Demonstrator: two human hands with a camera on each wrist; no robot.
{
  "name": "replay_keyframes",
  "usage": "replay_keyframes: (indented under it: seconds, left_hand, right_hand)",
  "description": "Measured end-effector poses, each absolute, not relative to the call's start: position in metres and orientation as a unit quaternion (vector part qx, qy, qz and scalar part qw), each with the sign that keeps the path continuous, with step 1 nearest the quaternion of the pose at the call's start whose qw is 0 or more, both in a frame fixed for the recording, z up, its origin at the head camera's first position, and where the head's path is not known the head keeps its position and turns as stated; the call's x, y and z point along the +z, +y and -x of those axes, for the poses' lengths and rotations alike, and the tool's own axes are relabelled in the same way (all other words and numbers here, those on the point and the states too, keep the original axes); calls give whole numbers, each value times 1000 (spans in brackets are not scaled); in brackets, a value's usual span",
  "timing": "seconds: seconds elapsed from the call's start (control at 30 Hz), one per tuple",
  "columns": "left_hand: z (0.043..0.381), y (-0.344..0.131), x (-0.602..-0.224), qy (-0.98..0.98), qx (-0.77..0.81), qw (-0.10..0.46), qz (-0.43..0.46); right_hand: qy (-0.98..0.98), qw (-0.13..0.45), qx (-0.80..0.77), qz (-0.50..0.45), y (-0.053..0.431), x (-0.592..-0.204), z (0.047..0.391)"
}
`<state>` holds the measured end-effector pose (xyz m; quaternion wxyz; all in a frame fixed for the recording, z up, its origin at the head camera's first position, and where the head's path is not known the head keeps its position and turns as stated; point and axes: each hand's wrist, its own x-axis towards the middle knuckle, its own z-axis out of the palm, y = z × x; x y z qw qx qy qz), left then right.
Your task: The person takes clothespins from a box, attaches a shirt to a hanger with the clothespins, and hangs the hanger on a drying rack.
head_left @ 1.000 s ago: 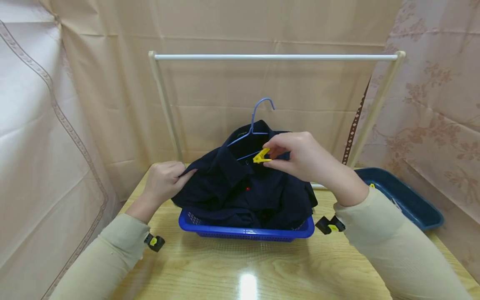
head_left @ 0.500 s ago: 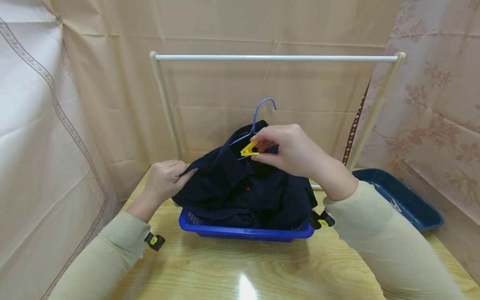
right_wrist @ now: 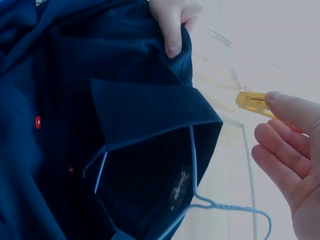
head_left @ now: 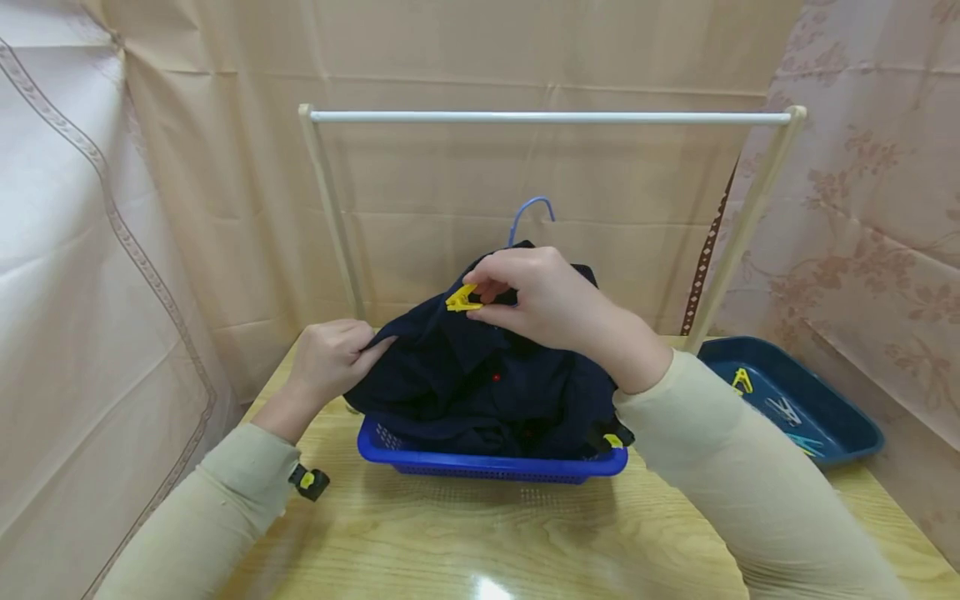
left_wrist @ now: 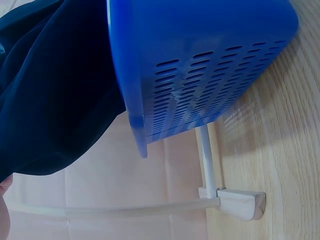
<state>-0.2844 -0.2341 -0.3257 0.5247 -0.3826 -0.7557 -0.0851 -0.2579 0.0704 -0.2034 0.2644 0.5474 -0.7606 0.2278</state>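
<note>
A dark navy shirt point(head_left: 442, 375) with red buttons lies bunched over a blue basket point(head_left: 491, 468). Inside its collar sits a blue hanger point(head_left: 531, 202), the hook standing up; the right wrist view shows the hanger point(right_wrist: 212, 205) and a collar label. My left hand point(head_left: 330, 362) pinches the shirt at its left shoulder. Between thumb and fingers of my right hand point(head_left: 536, 296) is a yellow clothespin point(head_left: 461, 300), held above the collar's left side. In the right wrist view the clothespin point(right_wrist: 252, 102) is apart from the cloth.
Behind the basket stands a rack with a white bar point(head_left: 547, 117) and cream posts point(head_left: 750, 225). A dark teal tray point(head_left: 855, 433) at the right holds a yellow clothespin point(head_left: 741, 381), a white one point(head_left: 783, 410) and turquoise ones point(head_left: 806, 442). Curtains hang at the back and sides.
My right hand has moved left across the collar with the yellow clothespin, toward the left shoulder. More of the tray's contents now show. My left hand keeps its pinch on the shirt.
</note>
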Motion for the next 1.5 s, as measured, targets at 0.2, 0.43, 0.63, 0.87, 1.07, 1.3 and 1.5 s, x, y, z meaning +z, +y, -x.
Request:
replay_keyframes:
  seconds: [0.2,0.43,0.63,0.87,1.07,1.3,1.5]
  left_hand:
    - [285,-233,-326,-756,-85,523,384]
    - [285,-233,-326,-758,-89,520,383]
    - [285,-234,-325,-762,-87,512,385]
    - [286,-234,-325,-762,-90,512,387]
    - [286,-233,-324,-762,-89,512,387]
    - [285,-232,-323,-759,-89,512,392]
    - [285,-232,-322,-760,-88,510,394]
  right_hand:
    - [-764,257,221,-549,60,-207,261]
    - [-771,240,218,-548,51,-212,262]
    - [-773,229,210,-553,43,-216,263]
    - [-771,226,204,-559,37,-221,264]
    - [-775,228,195,-556,34,-223,265]
    - [-779,231,185,-553,31,-224,267]
    - [-795,236,151,-538,27,-223,264]
